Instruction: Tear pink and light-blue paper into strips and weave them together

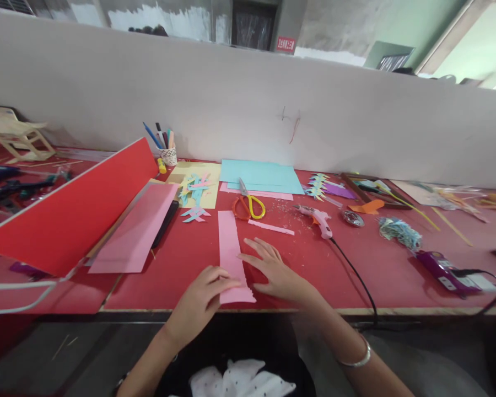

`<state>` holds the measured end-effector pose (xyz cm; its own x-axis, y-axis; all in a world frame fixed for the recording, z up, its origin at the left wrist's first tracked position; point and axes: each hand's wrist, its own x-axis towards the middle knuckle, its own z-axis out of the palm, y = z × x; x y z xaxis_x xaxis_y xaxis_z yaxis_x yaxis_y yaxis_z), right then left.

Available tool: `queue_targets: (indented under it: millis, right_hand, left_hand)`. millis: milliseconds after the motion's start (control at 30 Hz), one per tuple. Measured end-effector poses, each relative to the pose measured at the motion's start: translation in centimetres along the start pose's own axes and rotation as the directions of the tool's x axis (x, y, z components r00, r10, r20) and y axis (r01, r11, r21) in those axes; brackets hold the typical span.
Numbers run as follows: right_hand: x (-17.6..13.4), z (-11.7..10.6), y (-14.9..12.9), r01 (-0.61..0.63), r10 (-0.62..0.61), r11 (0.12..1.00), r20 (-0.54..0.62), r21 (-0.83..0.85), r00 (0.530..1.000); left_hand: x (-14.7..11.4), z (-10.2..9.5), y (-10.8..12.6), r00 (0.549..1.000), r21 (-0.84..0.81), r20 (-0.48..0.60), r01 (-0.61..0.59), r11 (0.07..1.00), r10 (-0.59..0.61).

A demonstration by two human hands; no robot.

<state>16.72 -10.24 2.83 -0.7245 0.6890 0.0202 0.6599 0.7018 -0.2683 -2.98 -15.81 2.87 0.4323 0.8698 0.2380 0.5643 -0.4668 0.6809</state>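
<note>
A strip of pink paper [230, 237] with a ragged right edge lies on the red table in front of me. My left hand [200, 298] is at its near left side, fingers curled together and gripping the paper near its lower end. On the other side, my right hand [275, 273] is open, fingers spread, with a fingertip at the strip's right edge. Just beyond the strip lie scissors [252, 205] with red and yellow handles. A thin torn pink strip [271, 227] rests to the right of them.
A pink glue gun [316, 219] with a black cord lies to the right. Blue paper sheets [260, 173] and paper cutouts [196, 190] are at the back. A red board [78, 212] and a larger pink sheet [136, 231] are on the left. A white partition [231, 105] stands behind.
</note>
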Motion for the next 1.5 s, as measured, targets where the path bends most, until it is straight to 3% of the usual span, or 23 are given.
queue_targets:
  millis: [133,300,400,467,533,600,633,667,700,733,767,800,833,867,933,1133,1367,1500]
  right_hand:
    - [1.5,0.9,-1.1,-0.018,0.008,0.999,-0.284,-0.03,0.959]
    - [1.6,0.2,-2.5,0.082,-0.098,0.995,-0.632,-0.054,0.769]
    - [0.2,-0.8,-3.0,0.067,-0.198,0.975,-0.696,-0.21,0.69]
    - [-0.6,-1.1,-3.0,0.044,-0.271,0.941,-0.666,-0.337,0.695]
    - [-1.1,-0.7,-2.6,0.021,-0.281,0.917,-0.608,-0.398,0.743]
    - [-1.0,0.2,-2.0,0.008,-0.255,0.908,-0.539,-0.419,0.803]
    - [-0.8,0.8,-1.7,0.007,-0.243,0.904,-0.501,-0.427,0.83]
    - [-0.5,1.5,-1.5,0.015,-0.24,0.9,-0.468,-0.435,0.851]
    - [-0.3,2.1,-1.4,0.018,-0.227,0.904,-0.442,-0.428,0.868]
    - [0.0,2.7,-1.3,0.026,-0.212,0.912,-0.416,-0.409,0.884]
    - [0.2,3.2,-1.3,0.028,-0.19,0.926,-0.398,-0.377,0.898]
    - [0.4,3.5,-1.3,0.025,-0.161,0.941,-0.382,-0.338,0.91]
    - [0.5,3.8,-1.4,0.018,-0.132,0.955,-0.369,-0.297,0.92]
    - [0.6,3.9,-1.4,0.005,-0.101,0.966,-0.36,-0.258,0.927]
    - [0.7,3.9,-1.3,-0.02,-0.048,0.982,-0.351,-0.189,0.935]
    - [0.6,3.2,-0.3,-0.037,0.029,0.999,-0.296,-0.022,0.955]
    - [1.6,1.9,1.0,0.032,-0.061,0.989,-0.199,-0.143,0.978]
    - [2.3,1.9,1.3,-0.022,-0.016,0.971,-0.158,-0.237,0.987]
  left_hand:
    - [-0.4,-2.2,-0.2,0.997,-0.353,-0.072,0.0,0.936,-0.027]
    - [-0.9,-3.7,-1.3,0.966,-0.636,-0.14,0.081,0.767,-0.218]
    - [-0.8,-4.0,-1.9,0.966,-0.7,-0.129,0.073,0.711,-0.226]
    - [-0.4,-4.1,-2.4,0.95,-0.717,-0.158,0.078,0.693,-0.27]
    - [0.3,-4.2,-2.9,0.867,-0.684,-0.3,0.095,0.723,-0.397]
    - [0.9,-4.1,-3.4,0.696,-0.616,-0.503,0.127,0.777,-0.512]
    - [1.2,-4.0,-3.5,0.637,-0.556,-0.571,0.164,0.815,-0.518]
    - [1.4,-3.8,-3.5,0.649,-0.456,-0.594,0.215,0.864,-0.475]
    - [1.5,-3.4,-3.3,0.713,-0.328,-0.584,0.229,0.916,-0.387]
    - [1.6,-2.9,-3.1,0.813,-0.187,-0.515,0.204,0.961,-0.272]
    - [1.7,-2.2,-2.8,0.905,-0.052,-0.398,0.14,0.989,-0.149]
    - [1.8,-1.5,-2.5,0.968,0.044,-0.242,0.073,0.996,-0.06]
    - [1.9,-0.7,-2.3,0.994,0.121,-0.112,0.03,0.992,-0.016]
    - [2.0,0.0,-2.1,1.0,0.194,-0.022,0.012,0.981,-0.008]
    - [2.2,1.2,-2.2,0.998,0.288,0.052,0.027,0.957,-0.043]
    - [2.8,1.2,-3.6,0.993,0.313,0.07,0.064,0.948,-0.09]
    - [2.6,0.0,-4.9,0.99,0.28,0.045,0.116,0.953,-0.133]
    - [2.9,0.0,-5.2,0.987,0.355,0.046,0.128,0.926,-0.154]
